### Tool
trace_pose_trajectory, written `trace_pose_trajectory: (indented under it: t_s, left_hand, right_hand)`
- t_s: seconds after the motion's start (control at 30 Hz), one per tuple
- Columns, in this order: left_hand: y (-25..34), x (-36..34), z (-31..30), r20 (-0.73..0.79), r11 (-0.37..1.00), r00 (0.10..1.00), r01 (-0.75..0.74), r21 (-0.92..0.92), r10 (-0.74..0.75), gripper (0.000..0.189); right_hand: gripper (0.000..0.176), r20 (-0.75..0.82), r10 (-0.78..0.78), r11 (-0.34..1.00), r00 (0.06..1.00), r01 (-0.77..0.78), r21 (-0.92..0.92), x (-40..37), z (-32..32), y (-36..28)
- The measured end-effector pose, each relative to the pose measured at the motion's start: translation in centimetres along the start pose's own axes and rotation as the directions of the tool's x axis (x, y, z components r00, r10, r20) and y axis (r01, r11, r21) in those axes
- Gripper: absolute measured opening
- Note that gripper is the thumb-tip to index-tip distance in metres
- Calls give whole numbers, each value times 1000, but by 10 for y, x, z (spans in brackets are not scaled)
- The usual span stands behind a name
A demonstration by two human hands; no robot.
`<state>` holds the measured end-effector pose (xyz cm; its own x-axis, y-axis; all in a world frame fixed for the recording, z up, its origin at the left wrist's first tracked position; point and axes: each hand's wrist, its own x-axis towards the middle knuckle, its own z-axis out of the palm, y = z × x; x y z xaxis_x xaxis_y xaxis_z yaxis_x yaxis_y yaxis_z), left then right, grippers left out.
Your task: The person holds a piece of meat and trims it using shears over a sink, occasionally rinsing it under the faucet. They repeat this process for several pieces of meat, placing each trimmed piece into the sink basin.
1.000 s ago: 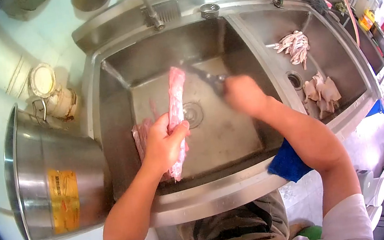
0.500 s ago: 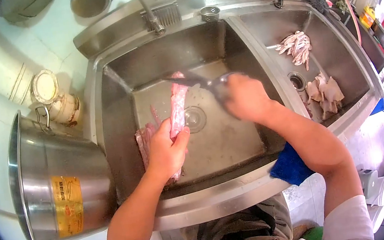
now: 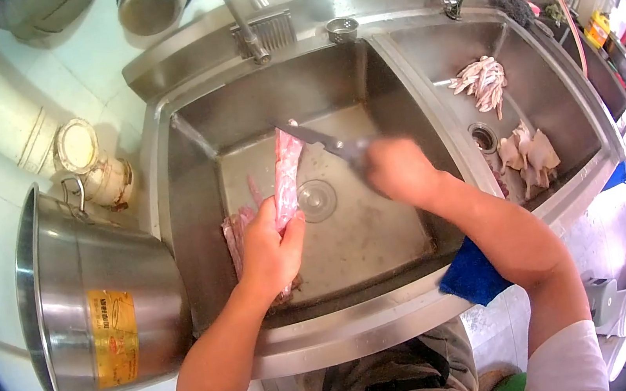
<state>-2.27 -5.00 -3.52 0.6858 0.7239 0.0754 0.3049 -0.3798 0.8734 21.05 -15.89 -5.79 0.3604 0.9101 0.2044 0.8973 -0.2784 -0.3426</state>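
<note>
Over the large sink basin [image 3: 368, 251], my left hand [image 3: 269, 249] is closed around the lower part of a long pink piece of meat [image 3: 287, 169], which points up and away. My right hand [image 3: 398, 168], blurred by motion, grips dark scissors [image 3: 326, 141]. Their blades lie across the meat near its far end. More long meat pieces [image 3: 234, 241] rest at the left side of the basin, partly hidden by my left hand and forearm.
The right basin holds a pile of thin pale pieces [image 3: 481, 82] and several flat pale pieces [image 3: 531, 157]. A tall steel pot [image 3: 99, 255] stands left of the sink. A faucet [image 3: 253, 41] is behind, and a blue cloth [image 3: 473, 273] hangs over the front edge.
The scissor blades look closer together across the meat's far end. The meat and my left hand have shifted slightly left.
</note>
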Motion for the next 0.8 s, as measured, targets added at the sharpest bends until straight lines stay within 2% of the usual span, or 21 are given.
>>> trace_pose_trajectory:
  t_s: [0.1,0.2,0.3,0.37,0.4,0.47,0.5,0.53,0.57,0.63,0.73,0.8]
  left_hand:
    - [0,-1,-1,-9,1000,1000,-13,17,13,21]
    - [-2,-1,0,5,1000,1000,0,18,0,20]
    - [-3,0,1,1,998,999,-46,51,46,19]
    - [-2,0,0,-13,991,995,-96,93,98,19]
    - [0,0,-1,-3,995,998,-56,85,57,18]
    - [6,-1,-2,19,997,999,24,71,-25,18]
    - [6,0,-1,53,988,990,136,-73,-132,18]
    - [6,1,-1,101,946,968,248,-211,-231,18]
    - [7,3,-2,160,873,935,354,-336,-318,18]
    - [9,7,-7,220,828,913,404,-390,-342,21]
    - [14,8,-15,275,760,884,466,-452,-379,26]
    - [17,7,-16,276,744,878,479,-467,-392,29]
  right_hand:
    - [23,-60,23,999,998,-25,-34,-1,-10,-6]
    - [24,-182,-22,999,983,16,-36,-2,-8,-7]
    - [23,-149,9,999,989,-14,-34,0,-5,-6]
    - [23,-54,70,997,996,-68,42,3,1,2]
    - [24,-5,97,992,995,-97,77,5,3,4]
    - [24,170,242,843,955,-294,451,3,-24,-11]
    - [24,274,280,701,920,-391,597,3,-33,-16]
    - [21,206,231,812,951,-305,498,5,-25,-6]
    - [20,152,175,863,973,-226,452,5,-12,7]
    - [22,53,46,936,998,-62,346,4,7,18]
    - [28,-53,43,935,998,-21,355,-3,-1,1]
    - [28,-101,19,973,995,5,230,-7,-13,-17]
